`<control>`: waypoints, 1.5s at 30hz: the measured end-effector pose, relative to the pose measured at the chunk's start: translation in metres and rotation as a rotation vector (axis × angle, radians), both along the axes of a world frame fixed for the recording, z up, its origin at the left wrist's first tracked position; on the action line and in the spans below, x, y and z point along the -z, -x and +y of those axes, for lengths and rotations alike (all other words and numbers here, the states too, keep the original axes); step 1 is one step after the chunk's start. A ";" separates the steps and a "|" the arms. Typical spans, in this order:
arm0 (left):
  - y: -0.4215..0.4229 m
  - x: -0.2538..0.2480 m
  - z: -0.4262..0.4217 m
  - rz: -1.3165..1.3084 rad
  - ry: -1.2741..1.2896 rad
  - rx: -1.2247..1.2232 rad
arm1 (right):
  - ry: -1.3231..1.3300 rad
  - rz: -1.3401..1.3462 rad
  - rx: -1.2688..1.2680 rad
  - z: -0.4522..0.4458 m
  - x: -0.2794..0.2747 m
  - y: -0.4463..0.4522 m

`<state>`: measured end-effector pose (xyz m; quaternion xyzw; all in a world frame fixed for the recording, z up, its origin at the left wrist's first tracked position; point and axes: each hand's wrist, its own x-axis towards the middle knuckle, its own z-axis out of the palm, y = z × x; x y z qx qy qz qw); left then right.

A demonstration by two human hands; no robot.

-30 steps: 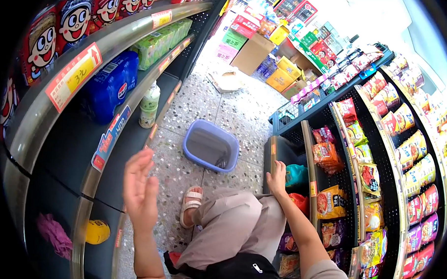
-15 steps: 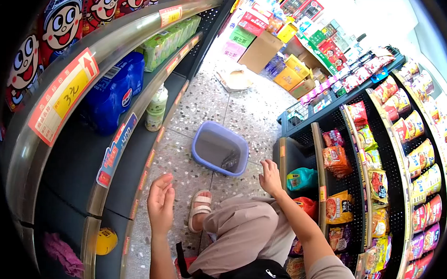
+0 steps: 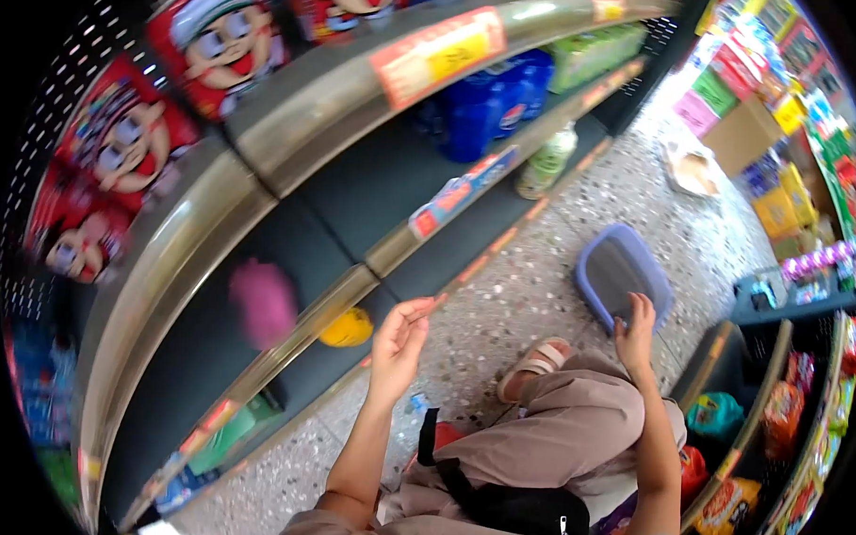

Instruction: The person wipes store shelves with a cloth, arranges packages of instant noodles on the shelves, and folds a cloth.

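My left hand [image 3: 399, 349] is raised in front of the left-hand shelf, fingers loosely bent with nothing seen in them. Nearest to it are a yellow round object [image 3: 348, 328] on the bottom shelf and a pink-purple cloth [image 3: 263, 304], blurred, on the shelf above. Over the near edge of a blue-purple plastic tub [image 3: 586, 273] appears my right hand [image 3: 636, 333], fingers apart and holding nothing; whether it touches the tub I cannot tell. The tub stands on the speckled floor with dark water or a dark bottom inside.
Blue bottle packs [image 3: 495, 105] and a pale green-white bottle [image 3: 549, 161] stand on the left shelves, below red packs with cartoon faces [image 3: 230, 46]. Snack bags [image 3: 727, 512] fill the right shelves. Cardboard boxes [image 3: 742, 137] are stacked beyond the tub.
The view has swung left, so the shelf, cloth and tub now sit further right in it. Both hands stay raised and apart, the left one now appearing closer to the yellow object.
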<state>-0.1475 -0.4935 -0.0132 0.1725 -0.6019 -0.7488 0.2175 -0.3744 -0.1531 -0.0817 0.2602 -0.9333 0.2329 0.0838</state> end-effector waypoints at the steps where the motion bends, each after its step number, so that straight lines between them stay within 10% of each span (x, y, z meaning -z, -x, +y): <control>1: -0.011 0.000 -0.001 -0.010 0.024 -0.065 | 0.013 -0.003 -0.015 -0.006 -0.003 -0.001; 8: -0.088 -0.063 -0.032 -0.023 0.593 -0.625 | 0.091 -0.078 -0.112 -0.037 -0.013 -0.005; 14: -0.093 -0.091 -0.089 -0.538 1.180 -0.896 | 0.119 -0.095 -0.185 -0.048 -0.030 -0.012; 22: -0.069 -0.070 -0.131 -0.792 1.054 -0.682 | 0.136 -0.080 -0.143 -0.033 -0.030 -0.014; 26: -0.066 -0.060 -0.136 -0.417 0.892 -0.835 | 0.155 -0.076 -0.142 -0.027 -0.031 -0.014; 35: -0.009 -0.129 -0.007 0.238 0.449 -0.319 | 0.365 -0.065 -0.212 -0.020 -0.058 -0.024; 45: 0.108 -0.104 0.151 0.101 0.178 0.681 | 1.020 -0.537 -0.348 0.021 -0.111 -0.054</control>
